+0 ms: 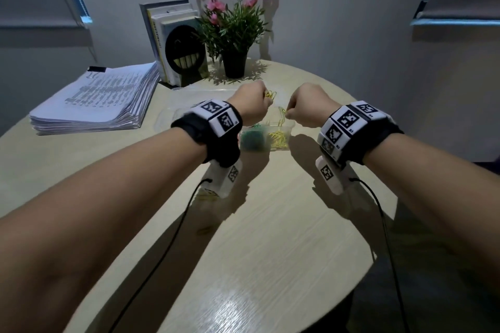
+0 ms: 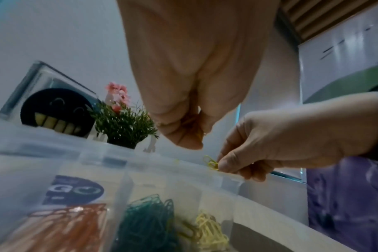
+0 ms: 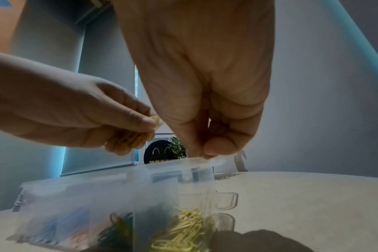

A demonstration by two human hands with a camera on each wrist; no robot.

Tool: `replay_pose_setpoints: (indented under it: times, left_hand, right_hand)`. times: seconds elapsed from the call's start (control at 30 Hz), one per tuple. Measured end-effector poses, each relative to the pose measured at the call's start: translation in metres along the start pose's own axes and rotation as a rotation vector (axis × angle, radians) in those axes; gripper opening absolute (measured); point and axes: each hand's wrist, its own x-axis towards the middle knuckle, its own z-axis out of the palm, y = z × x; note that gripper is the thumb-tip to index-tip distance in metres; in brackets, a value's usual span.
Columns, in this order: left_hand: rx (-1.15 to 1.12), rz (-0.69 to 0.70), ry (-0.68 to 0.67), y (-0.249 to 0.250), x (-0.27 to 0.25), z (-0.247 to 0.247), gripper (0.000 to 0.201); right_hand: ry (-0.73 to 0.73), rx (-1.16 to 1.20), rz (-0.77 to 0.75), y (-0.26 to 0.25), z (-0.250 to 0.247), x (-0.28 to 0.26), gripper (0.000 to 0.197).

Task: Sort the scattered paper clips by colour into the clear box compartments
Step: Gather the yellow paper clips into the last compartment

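Note:
The clear box (image 1: 290, 127) sits mid-table under both hands. Its compartments hold orange clips (image 2: 65, 226), green clips (image 1: 251, 139) and yellow clips (image 1: 278, 138). Blue clips (image 3: 50, 228) show in a further compartment. My left hand (image 1: 267, 101) hovers above the box and grips a bunch of yellow clips (image 3: 129, 139) in curled fingers. My right hand (image 1: 288, 113) is just to its right, pinching a few yellow clips (image 2: 211, 162) over the box's far rim. Loose yellow clips (image 1: 208, 194) lie on the table below my left wrist.
A thick stack of papers (image 1: 94, 100) lies at the left. Upright books (image 1: 173, 43) and a potted plant (image 1: 234, 62) stand behind the box. The round wooden table (image 1: 270, 251) curves away at the right and near edges. Cables hang from both wrists.

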Motion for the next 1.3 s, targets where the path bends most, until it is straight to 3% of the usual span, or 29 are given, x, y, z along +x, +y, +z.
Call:
replay_pose_setpoints:
  times: [0.2,0.4,0.57,0.67,0.73,0.93,1.0,1.1,1.3]
  left_hand:
    - [0.039,-0.04,0.002,0.004,0.017,0.017,0.023]
    - [-0.059,-0.034,-0.07,0.002,0.006,0.002,0.021]
    - [0.048,0.047,-0.052,-0.003,-0.034,-0.029,0.014]
    - [0.199,0.051,-0.183,-0.018,-0.066,-0.04,0.013]
    - [0.388,0.044,-0.297,-0.032,-0.084,-0.04,0.018]
    - [0.588,-0.069,-0.594,-0.057,-0.126,-0.026,0.045]
    - [0.584,-0.055,-0.601,-0.058,-0.137,-0.023,0.055]
    - [0.588,0.002,-0.589,-0.054,-0.152,-0.017,0.052]
    - [0.486,0.099,-0.434,-0.053,-0.163,-0.007,0.012]
  right_hand:
    - [-0.008,0.044,-0.003,0.006,0.008,0.0,0.016]
    - [-0.03,0.012,-0.003,0.006,0.005,-0.004,0.02]
    - [0.103,0.023,-0.086,-0.006,0.003,-0.02,0.019]
    - [-0.048,0.02,-0.23,-0.016,0.006,-0.041,0.018]
    - [-0.201,-0.112,-0.289,-0.019,0.017,-0.049,0.02]
    - [-0.408,-0.475,-0.288,-0.028,0.042,-0.056,0.018]
    - [-0.421,-0.533,-0.316,-0.034,0.045,-0.059,0.017]
    - [-0.424,-0.555,-0.366,-0.043,0.048,-0.066,0.016]
    - [-0.415,-0.475,-0.413,-0.05,0.046,-0.077,0.016]
